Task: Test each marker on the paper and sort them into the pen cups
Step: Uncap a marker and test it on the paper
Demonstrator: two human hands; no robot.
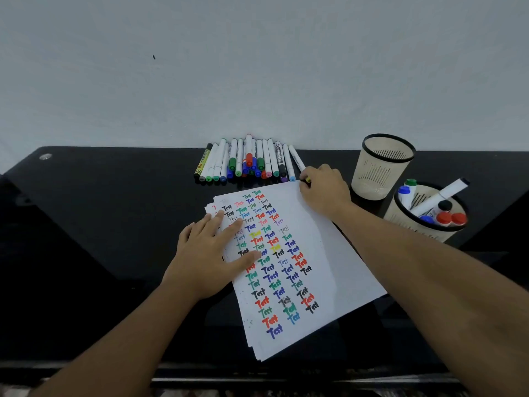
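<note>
Setting: pale blank wall behind a glossy black surface (100, 224), hard and reflective.

Paper (312, 253): thin white sheets, loosely stacked and askew, the top one covered with columns of "Test" in many colours. The left hand (209, 253) lies flat on its left edge, fingers straight and spread, holding nothing.

Markers (246, 161): slim white plastic barrels with coloured caps, lying side by side in a row against the wall, some piled on others.

Selected marker (297, 161): white barrel, at the right end of the row. The right hand (323, 190) curls its fingers round the near end, where a yellow tip or cap shows.

Pen cups: two beige slotted cups with black rims. The far cup (383, 167) shows no contents; the near cup (429, 213) holds several capped markers.

Risks, as judged: round barrels could roll on the slick surface if the lift nudges a neighbour; the loose sheets could slide once the left hand lifts; the right forearm, close to the cups, could tip one.
</note>
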